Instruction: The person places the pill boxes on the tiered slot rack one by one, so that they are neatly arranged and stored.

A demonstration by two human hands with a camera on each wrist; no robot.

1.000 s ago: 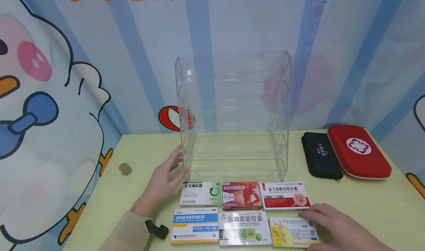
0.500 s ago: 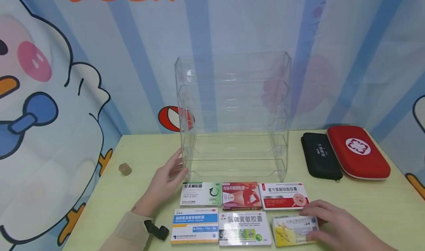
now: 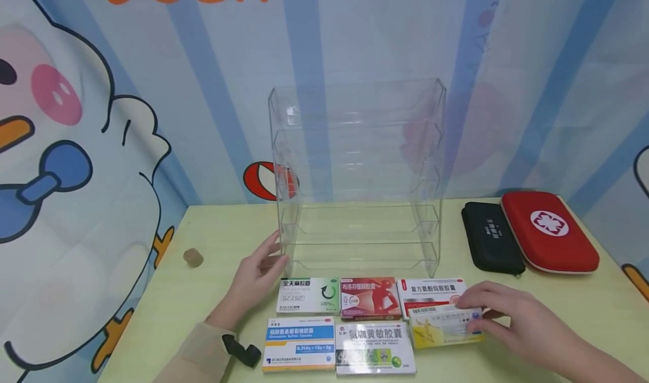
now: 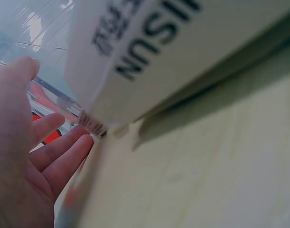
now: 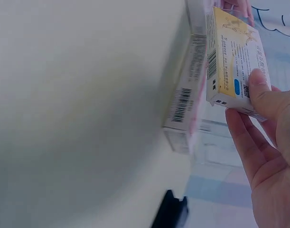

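Note:
My right hand (image 3: 512, 321) pinches a yellow-and-white medicine box (image 3: 443, 326) by its right end, tilted above the table and overlapping the red-and-white medicine box (image 3: 431, 293) behind it. In the right wrist view the thumb lies on the held box's printed face (image 5: 237, 57), fingers behind its edge. My left hand (image 3: 253, 281) rests against the lower left side of a clear tiered plastic rack (image 3: 360, 253), fingers spread around its edge and thumb at the front corner. The left wrist view has the left hand (image 4: 50, 156) beside the rack.
In front of the rack lie a green-and-white box (image 3: 307, 296), a red box (image 3: 370, 298), a blue-and-white box (image 3: 299, 343) and a white-and-green box (image 3: 375, 349). A black case (image 3: 492, 237) and a red case (image 3: 550, 231) sit right, a small cork-like piece (image 3: 193, 257) left.
The right hand has taken hold of the yellow-and-white box at the front right, lifted it and moved it toward the back row. The left hand stays at the rack.

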